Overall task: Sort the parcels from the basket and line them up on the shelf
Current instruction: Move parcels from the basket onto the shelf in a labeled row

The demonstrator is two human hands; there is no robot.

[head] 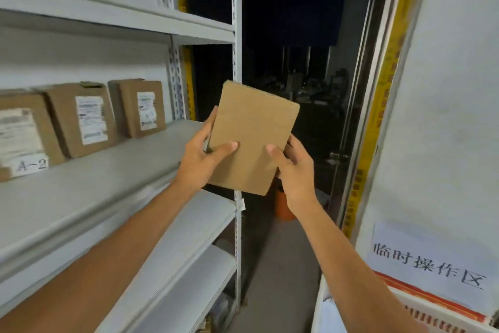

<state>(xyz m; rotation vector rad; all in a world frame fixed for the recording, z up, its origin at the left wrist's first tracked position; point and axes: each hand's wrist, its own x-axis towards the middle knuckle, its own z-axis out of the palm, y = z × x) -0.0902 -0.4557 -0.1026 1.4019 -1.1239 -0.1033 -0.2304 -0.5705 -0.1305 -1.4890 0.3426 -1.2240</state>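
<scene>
My two bare arms reach forward, left grip [199,160] and right grip [294,168] clasping one parcel [253,133] between them, thumbs pressed on its near face.

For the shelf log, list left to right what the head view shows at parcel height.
Leftmost labelled parcel → second labelled parcel → third labelled parcel → perforated shelf post → held plain parcel → yellow-taped door frame.
</scene>
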